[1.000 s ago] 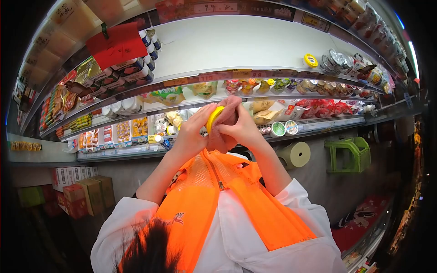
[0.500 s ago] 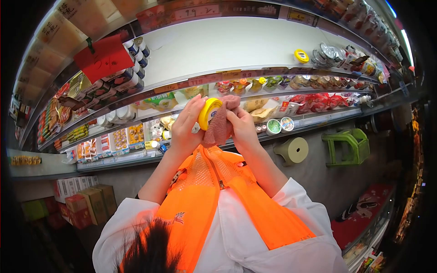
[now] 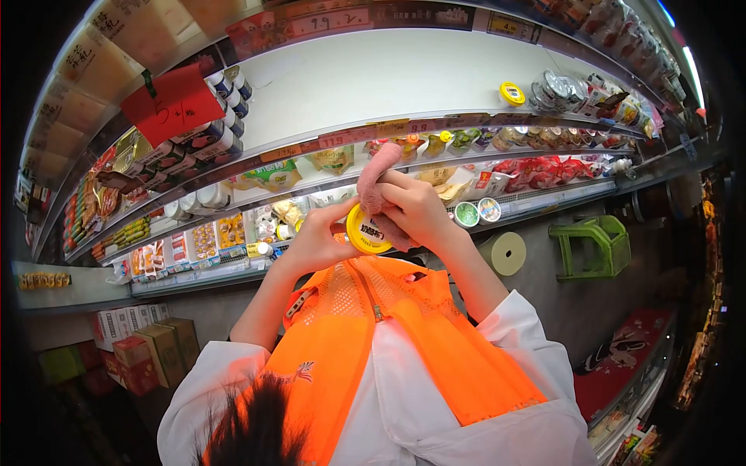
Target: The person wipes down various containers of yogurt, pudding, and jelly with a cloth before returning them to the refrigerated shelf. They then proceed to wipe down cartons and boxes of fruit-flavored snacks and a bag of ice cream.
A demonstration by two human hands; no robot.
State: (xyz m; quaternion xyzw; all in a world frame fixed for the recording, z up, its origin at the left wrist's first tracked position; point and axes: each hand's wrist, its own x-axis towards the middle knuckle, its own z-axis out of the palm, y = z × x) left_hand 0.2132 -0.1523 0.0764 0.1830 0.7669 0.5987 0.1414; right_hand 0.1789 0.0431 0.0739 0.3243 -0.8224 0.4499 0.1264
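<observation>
My left hand [image 3: 322,239] grips a round tub with a yellow lid [image 3: 362,240] by its side, the printed lid facing up toward me. A pinkish-brown cloth [image 3: 378,172] is bunched in my right hand [image 3: 416,206], and its lower part lies against the lid's right side. Both hands are close together in front of my chest, before the shelves. The cloth and fingers cover part of the tub. Another yellow-lidded tub [image 3: 511,95] stands on the upper white shelf [image 3: 365,78], toward the right.
Packaged goods fill the lower shelves, including a green-lidded cup [image 3: 466,214] near the front edge. A red price card [image 3: 172,104] hangs at upper left. On the floor are a green plastic stool [image 3: 590,247], a round cream stool [image 3: 507,254] and stacked cartons [image 3: 159,349].
The tub has moved lower and turned so its lid faces up toward me. My right hand and the cloth have shifted, with the cloth's end now sticking up above the fingers.
</observation>
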